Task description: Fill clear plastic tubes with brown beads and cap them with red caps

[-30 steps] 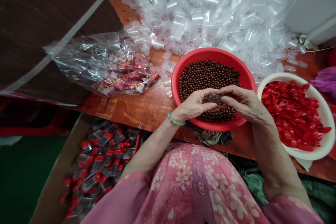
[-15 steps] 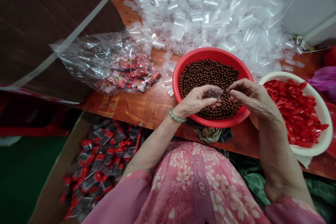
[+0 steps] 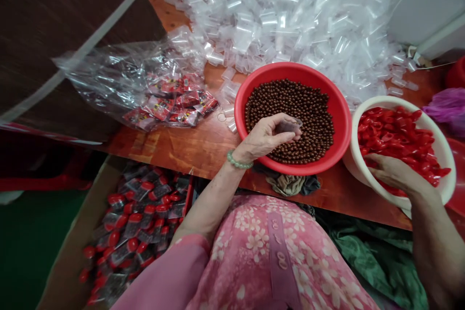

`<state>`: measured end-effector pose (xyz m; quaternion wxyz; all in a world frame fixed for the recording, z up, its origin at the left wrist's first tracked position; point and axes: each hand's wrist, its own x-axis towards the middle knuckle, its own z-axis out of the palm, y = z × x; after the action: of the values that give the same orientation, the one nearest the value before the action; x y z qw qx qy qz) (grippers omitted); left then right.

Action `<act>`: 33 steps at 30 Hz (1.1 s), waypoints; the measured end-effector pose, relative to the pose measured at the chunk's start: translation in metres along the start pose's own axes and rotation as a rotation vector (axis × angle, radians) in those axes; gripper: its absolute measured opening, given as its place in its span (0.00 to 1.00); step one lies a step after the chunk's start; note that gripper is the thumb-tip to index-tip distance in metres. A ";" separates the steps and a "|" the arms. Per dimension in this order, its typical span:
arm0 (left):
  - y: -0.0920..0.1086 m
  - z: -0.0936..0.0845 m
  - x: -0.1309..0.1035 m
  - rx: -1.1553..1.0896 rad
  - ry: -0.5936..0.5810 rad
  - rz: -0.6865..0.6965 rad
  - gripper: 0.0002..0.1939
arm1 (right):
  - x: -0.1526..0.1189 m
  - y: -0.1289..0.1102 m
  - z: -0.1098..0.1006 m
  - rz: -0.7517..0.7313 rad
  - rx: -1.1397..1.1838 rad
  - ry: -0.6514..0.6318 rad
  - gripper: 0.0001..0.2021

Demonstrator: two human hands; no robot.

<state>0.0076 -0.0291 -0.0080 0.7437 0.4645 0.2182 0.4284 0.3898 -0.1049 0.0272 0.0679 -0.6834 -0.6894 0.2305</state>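
My left hand (image 3: pixel 264 136), a green bead bracelet at its wrist, is closed around a small clear plastic container (image 3: pixel 286 127) that looks dark inside. It is held above a red basin (image 3: pixel 341 147) of small brown balls (image 3: pixel 290 101). Over at the right, my right hand (image 3: pixel 395 173) reaches over the near left rim of a white bowl (image 3: pixel 447 174) heaped with red plastic caps (image 3: pixel 395 131). Its thumb and fingers are apart at the caps; I see nothing held between them.
Behind the basin rises a big pile of clear plastic containers (image 3: pixel 261 19). A clear bag with red packets (image 3: pixel 174 106) lies left on the wooden table (image 3: pixel 163 147). Below it, a carton (image 3: pixel 69 247) contains red-capped containers (image 3: pixel 134 227). Purple plastic (image 3: pixel 445 109) lies far right.
My right hand has moved from above the red basin rightward to the caps in the white bowl. My left hand still holds the container, now turned slightly.
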 end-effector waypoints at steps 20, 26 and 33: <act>0.005 0.001 -0.004 -0.036 -0.034 -0.044 0.17 | 0.001 -0.031 -0.001 0.204 0.101 -0.243 0.08; 0.003 0.001 -0.004 -0.039 -0.045 -0.051 0.18 | -0.015 -0.031 0.005 0.370 0.314 -0.096 0.05; 0.002 -0.002 -0.003 -0.091 -0.063 -0.071 0.18 | -0.022 -0.010 0.009 0.546 0.526 0.119 0.12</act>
<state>0.0041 -0.0304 -0.0076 0.7854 0.4354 0.1912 0.3963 0.3785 -0.1279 0.0275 0.2171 -0.8134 -0.3939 0.3690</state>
